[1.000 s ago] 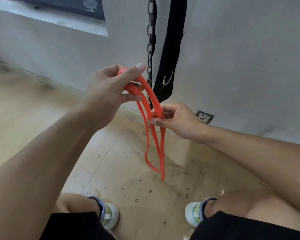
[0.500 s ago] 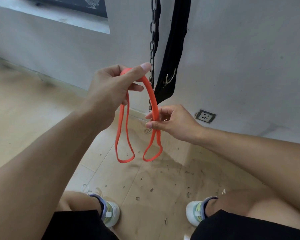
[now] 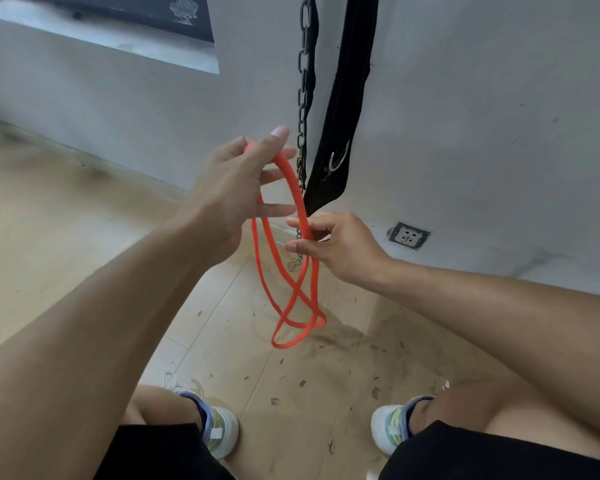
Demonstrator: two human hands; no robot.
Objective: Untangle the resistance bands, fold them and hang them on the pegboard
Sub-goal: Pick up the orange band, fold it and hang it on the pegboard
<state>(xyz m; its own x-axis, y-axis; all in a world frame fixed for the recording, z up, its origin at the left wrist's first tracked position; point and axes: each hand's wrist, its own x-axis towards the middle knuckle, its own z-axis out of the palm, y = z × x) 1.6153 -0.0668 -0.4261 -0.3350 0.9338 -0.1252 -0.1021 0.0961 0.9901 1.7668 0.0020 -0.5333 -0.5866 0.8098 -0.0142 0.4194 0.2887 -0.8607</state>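
Stretching below everything is the wooden floor, with a black strap and chain hanging on the wall. Left hand grips the orange band high; right hand pinches it lower, fingers curled, loops crossing and dangling.

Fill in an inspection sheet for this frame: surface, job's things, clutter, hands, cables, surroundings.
Surface: light wooden floor; no table in view.
Job's things: one orange resistance band, held in the air, its hanging strands crossing above the floor. Pegboard: nothing seen.
Clutter: small dark flecks scattered on the floor between the shoes.
Hands: left hand holds the band's top, thumb over it; right hand pinches a strand lower down.
Cables: nothing seen; a black chain with an end clip hangs by the wall.
Surroundings: grey wall, black strap with a metal ring, wall socket.
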